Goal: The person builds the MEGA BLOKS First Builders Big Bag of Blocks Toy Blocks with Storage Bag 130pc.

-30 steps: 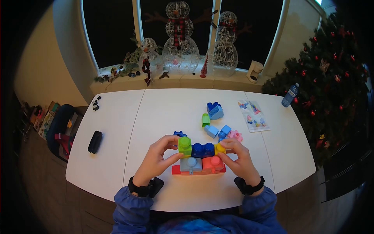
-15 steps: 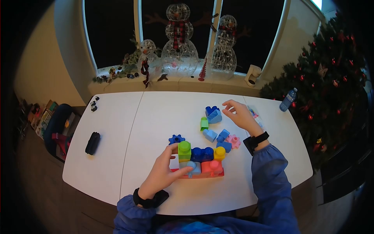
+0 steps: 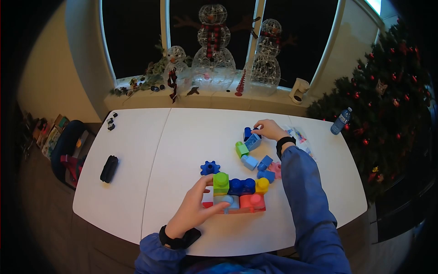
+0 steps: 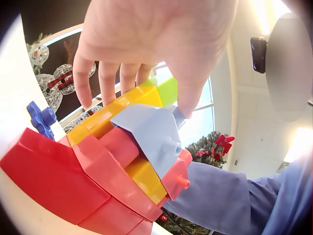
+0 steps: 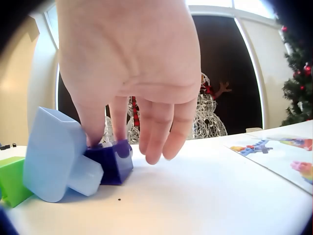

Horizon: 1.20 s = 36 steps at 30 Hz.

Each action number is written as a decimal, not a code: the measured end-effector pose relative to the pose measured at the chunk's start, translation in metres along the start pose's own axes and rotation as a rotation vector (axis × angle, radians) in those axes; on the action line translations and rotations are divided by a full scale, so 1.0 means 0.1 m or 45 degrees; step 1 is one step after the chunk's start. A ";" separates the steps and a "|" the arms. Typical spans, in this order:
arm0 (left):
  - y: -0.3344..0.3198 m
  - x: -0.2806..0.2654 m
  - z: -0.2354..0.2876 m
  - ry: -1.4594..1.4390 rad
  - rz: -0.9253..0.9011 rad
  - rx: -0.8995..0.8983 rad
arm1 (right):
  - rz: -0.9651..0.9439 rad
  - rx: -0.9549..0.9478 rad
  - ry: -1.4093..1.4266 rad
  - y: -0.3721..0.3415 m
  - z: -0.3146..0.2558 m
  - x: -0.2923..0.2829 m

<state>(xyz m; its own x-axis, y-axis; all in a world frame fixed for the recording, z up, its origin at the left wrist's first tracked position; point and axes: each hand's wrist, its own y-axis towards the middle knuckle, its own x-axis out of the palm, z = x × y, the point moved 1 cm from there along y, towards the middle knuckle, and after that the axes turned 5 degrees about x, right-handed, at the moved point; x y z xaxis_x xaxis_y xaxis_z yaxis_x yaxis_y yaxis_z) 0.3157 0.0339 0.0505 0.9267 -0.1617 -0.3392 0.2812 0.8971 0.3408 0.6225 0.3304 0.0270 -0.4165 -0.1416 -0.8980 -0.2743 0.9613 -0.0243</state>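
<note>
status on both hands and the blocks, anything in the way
Left hand grips block build. Right hand pinches dark blue block. Light blue block close beside it, may crowd grip.

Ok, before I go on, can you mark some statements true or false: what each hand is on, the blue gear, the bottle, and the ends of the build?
1. The left hand holds the block build. True.
2. The right hand is on the pink gear. False: its thumb and finger pinch the dark blue block.
3. The dark blue gear lies apart from the build. True.
4. The bottle stands beside the black case. False: it is near the table's right edge.
5. The build's top row has green at its left end. True.
</note>
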 end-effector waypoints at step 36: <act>0.15 -0.19 0.00 -0.016 0.019 0.069 | 0.260 -0.892 0.749 -2.24 -1.51 -0.05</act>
<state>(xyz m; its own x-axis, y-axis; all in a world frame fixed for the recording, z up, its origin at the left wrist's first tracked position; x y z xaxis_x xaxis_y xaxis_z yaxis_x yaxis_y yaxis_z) 0.3021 0.0506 0.0625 0.9339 -0.1540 -0.3226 0.2802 0.8758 0.3930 0.5554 0.0803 0.1033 -0.8333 -0.2665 -0.4843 -0.5272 0.6463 0.5516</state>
